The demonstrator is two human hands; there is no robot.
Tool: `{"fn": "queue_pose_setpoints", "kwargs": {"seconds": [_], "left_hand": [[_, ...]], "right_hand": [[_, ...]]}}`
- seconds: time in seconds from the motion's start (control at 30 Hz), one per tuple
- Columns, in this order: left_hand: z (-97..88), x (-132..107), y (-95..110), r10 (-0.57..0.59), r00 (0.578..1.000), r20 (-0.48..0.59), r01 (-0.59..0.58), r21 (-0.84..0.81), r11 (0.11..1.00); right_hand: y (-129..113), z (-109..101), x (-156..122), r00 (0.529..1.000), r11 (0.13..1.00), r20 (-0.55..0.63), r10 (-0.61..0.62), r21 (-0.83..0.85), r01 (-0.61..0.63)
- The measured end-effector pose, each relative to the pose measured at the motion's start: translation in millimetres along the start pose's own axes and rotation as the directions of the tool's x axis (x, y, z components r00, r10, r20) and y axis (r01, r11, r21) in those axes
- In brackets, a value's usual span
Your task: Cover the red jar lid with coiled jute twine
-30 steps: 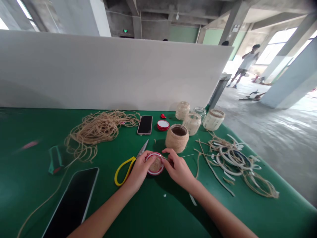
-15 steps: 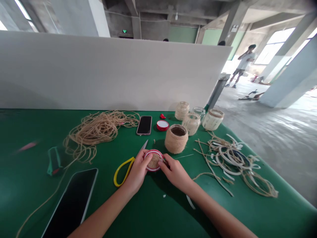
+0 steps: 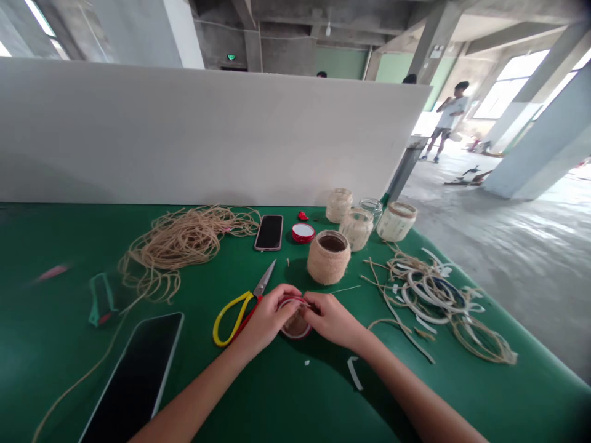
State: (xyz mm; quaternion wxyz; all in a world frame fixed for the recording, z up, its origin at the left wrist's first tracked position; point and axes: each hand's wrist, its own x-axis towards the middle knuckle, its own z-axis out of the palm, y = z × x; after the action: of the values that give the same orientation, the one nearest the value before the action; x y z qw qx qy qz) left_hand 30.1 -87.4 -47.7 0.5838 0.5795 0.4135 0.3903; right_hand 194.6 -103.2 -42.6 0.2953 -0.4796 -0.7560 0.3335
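Observation:
Between my two hands is a round jar lid (image 3: 295,327) with a red and white rim and a brown twine-like disc in its middle. My left hand (image 3: 270,317) grips its left and upper side, fingers curled over the rim. On the other side my right hand (image 3: 333,320) pinches the upper right edge. Scissors (image 3: 231,320) with one yellow and one red handle lie just left of my left hand, blades pointing away. A twine-wrapped jar (image 3: 329,258) stands open behind my right hand.
A heap of twine (image 3: 194,237) lies at the back left, a phone (image 3: 268,232) beside it. Red lids (image 3: 303,232) and several glass jars (image 3: 356,229) stand further right. Twine and white strip scraps (image 3: 438,301) cover the right side. A larger dark-screened device (image 3: 133,375) lies front left.
Both hands have shifted slightly right and nearer with the lid, which now tilts differently. My left hand has moved off the scissors, so more of them shows.

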Motion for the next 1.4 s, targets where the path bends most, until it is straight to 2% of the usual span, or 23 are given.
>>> {"fn": "queue_pose_setpoints", "kwargs": {"seconds": [0.07,0.17,0.4,0.53,0.67,0.77,0.87,1.0,1.2,1.4], "left_hand": [[-0.9,-0.7,1.7,-0.006,0.998,0.062,0.005,0.015,1.000],[-1.4,-0.9,3.1,-0.002,0.998,0.069,0.000,0.030,1.000],[1.2,0.2,2.1,-0.080,0.994,-0.076,0.075,-0.076,0.994],[1.4,0.6,2.0,-0.104,0.992,-0.068,0.094,-0.138,0.986],[0.4,-1.1,2.2,-0.080,0.997,-0.004,0.078,-0.167,0.983],[-1.0,-2.1,2.2,-0.059,0.998,0.025,0.061,-0.115,0.992],[-2.2,-1.7,1.8,-0.047,0.999,0.008,0.047,-0.083,0.995],[-2.9,-0.4,-0.5,-0.047,0.999,-0.020,0.043,-0.164,0.986],[-3.0,0.8,-5.5,-0.061,0.998,-0.019,0.054,-0.242,0.969],[-1.7,0.5,-1.5,-0.045,0.996,-0.076,0.032,-0.159,0.987]], "right_hand": [[-0.8,-0.4,-0.1,1.000,1.000,-0.009,0.011,-0.003,-0.011],[-1.5,-0.6,0.7,0.999,1.000,-0.027,0.023,0.005,-0.023],[-0.3,0.1,1.7,0.994,0.999,-0.099,0.037,0.040,-0.033],[3.3,3.0,2.5,0.985,0.998,-0.161,0.066,0.006,-0.066],[6.2,5.0,3.1,0.986,0.997,-0.150,0.066,0.037,-0.061],[6.3,5.2,2.7,0.987,0.997,-0.145,0.070,0.050,-0.064],[4.8,4.3,2.4,0.984,0.997,-0.158,0.076,0.022,-0.074],[3.7,3.3,2.7,0.980,0.996,-0.175,0.090,-0.004,-0.092],[4.6,3.9,3.5,0.983,0.990,-0.162,0.087,0.120,-0.068],[5.2,3.8,4.9,0.985,0.987,-0.149,0.086,0.148,-0.064]]}}
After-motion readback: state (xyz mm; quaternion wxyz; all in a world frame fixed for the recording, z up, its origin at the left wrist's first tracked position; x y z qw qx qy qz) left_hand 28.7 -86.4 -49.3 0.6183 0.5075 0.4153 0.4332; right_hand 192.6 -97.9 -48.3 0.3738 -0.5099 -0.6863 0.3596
